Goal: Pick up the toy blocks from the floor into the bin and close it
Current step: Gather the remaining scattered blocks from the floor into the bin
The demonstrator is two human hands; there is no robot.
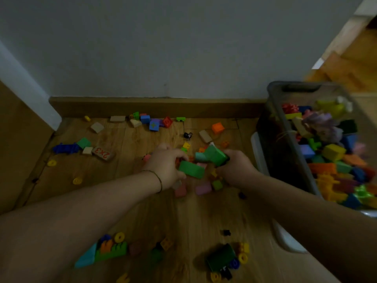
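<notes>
Count: one bin (274, 152), two hands, two green blocks in hand. I also count one wooden block marked "2x3" (102, 153), one orange block (217, 128) and two pink blocks (203, 187) just below the hands. The other loose blocks are too many and too blurred for a firm total.

Edges: the skirting board (155, 107) closes the far side. The bin stands at right near it, lidless and loaded with mixed blocks. Bare floor (193, 217) lies between my forearms, with block clusters nearer me on either side.

Hands: the left hand (165, 166) has its fingers curled round a flat green block (191, 170). The right hand (236, 170) grips an upper green block (215, 155), raised and tilted. The two hands are near each other, left of the bin.
</notes>
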